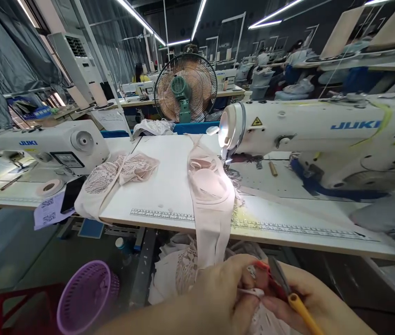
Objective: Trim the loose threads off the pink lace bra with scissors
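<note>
Low in the head view, my left hand has its fingers closed in a pinch on a narrow pale strip of fabric. My right hand meets it there, fingers curled, holding a tool with a grey metal blade and an orange handle. A red piece shows between the hands; whether it belongs to that tool I cannot tell. Beyond them, a pale pink bra lies on the sewing table, its long band hanging over the front edge toward my hands. Pale lace fabric hangs below the edge.
A white sewing machine stands right, its lamp lit. Another machine is at left, near a tape roll, a phone and a lace garment. A purple basket stands below. A fan is behind.
</note>
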The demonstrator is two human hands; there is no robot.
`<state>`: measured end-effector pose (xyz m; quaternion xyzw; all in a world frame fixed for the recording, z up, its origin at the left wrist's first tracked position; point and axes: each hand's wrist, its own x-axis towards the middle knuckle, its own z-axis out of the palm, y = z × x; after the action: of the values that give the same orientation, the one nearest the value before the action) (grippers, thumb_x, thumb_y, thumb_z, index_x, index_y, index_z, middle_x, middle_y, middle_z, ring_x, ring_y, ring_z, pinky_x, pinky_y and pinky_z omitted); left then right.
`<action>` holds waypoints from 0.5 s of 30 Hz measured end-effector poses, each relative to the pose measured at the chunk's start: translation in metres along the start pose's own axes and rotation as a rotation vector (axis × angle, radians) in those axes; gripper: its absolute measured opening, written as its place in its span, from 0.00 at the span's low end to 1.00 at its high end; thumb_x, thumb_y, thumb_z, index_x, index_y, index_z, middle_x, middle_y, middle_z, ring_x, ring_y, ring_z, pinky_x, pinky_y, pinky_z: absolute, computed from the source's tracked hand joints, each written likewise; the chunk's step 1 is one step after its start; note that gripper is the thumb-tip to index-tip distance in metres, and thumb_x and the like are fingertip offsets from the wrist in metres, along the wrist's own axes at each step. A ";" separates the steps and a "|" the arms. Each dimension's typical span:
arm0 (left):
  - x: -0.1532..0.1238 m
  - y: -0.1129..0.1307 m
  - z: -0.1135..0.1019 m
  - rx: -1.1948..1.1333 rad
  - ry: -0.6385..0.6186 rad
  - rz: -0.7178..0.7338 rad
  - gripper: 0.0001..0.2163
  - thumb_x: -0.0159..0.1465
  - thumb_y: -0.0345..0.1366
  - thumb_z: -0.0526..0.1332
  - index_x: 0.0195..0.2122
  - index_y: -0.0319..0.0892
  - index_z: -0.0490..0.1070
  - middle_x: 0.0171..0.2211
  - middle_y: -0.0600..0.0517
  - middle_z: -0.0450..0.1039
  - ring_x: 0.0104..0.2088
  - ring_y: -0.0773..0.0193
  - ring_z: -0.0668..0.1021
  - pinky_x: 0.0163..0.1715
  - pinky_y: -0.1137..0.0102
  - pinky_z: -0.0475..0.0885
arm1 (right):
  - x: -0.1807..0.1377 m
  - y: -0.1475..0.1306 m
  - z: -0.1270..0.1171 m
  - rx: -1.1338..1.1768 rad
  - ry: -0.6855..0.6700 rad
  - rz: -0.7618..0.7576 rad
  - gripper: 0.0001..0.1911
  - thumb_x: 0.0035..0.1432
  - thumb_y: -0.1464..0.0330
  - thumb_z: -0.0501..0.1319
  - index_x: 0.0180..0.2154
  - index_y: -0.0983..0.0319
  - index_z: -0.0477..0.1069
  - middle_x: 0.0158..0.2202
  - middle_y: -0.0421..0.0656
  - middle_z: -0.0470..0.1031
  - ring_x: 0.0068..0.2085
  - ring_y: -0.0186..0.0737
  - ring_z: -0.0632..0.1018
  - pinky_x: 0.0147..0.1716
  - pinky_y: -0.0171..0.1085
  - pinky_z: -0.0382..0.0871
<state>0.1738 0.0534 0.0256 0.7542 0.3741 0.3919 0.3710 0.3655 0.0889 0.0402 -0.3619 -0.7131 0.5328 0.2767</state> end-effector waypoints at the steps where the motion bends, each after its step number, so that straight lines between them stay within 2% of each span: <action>1: 0.000 0.000 0.000 -0.014 -0.004 -0.013 0.26 0.57 0.28 0.55 0.58 0.45 0.55 0.34 0.51 0.71 0.31 0.64 0.74 0.32 0.71 0.72 | 0.003 -0.001 0.003 0.034 0.018 0.005 0.10 0.53 0.63 0.63 0.24 0.58 0.67 0.23 0.37 0.66 0.26 0.40 0.68 0.25 0.36 0.66; 4: -0.002 -0.001 0.001 -0.047 0.009 -0.053 0.26 0.57 0.28 0.55 0.58 0.46 0.56 0.33 0.53 0.69 0.31 0.65 0.73 0.33 0.70 0.72 | 0.005 0.002 0.012 0.194 0.077 0.100 0.16 0.50 0.61 0.66 0.20 0.58 0.62 0.20 0.35 0.59 0.22 0.36 0.61 0.21 0.34 0.58; 7: -0.002 -0.003 0.004 -0.096 0.046 -0.158 0.25 0.55 0.28 0.56 0.55 0.45 0.59 0.32 0.53 0.68 0.30 0.66 0.72 0.29 0.72 0.70 | 0.002 0.007 0.019 0.308 0.132 0.203 0.18 0.45 0.61 0.70 0.20 0.59 0.62 0.19 0.34 0.57 0.22 0.34 0.58 0.20 0.33 0.54; 11: -0.003 -0.006 0.008 -0.138 0.127 -0.316 0.15 0.54 0.33 0.59 0.44 0.40 0.68 0.27 0.55 0.66 0.23 0.69 0.68 0.24 0.73 0.64 | -0.003 0.020 0.023 0.326 0.184 0.208 0.12 0.45 0.63 0.70 0.23 0.58 0.67 0.22 0.35 0.62 0.24 0.36 0.61 0.22 0.34 0.59; 15: -0.001 -0.008 0.010 -0.294 0.082 -0.499 0.09 0.52 0.39 0.60 0.30 0.38 0.70 0.23 0.55 0.65 0.21 0.70 0.65 0.21 0.74 0.60 | -0.005 0.042 0.030 0.369 0.229 0.191 0.11 0.47 0.65 0.70 0.24 0.57 0.69 0.22 0.35 0.65 0.24 0.36 0.66 0.25 0.33 0.62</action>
<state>0.1797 0.0531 0.0143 0.5607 0.5018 0.3685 0.5459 0.3544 0.0747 -0.0087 -0.4293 -0.5300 0.6334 0.3656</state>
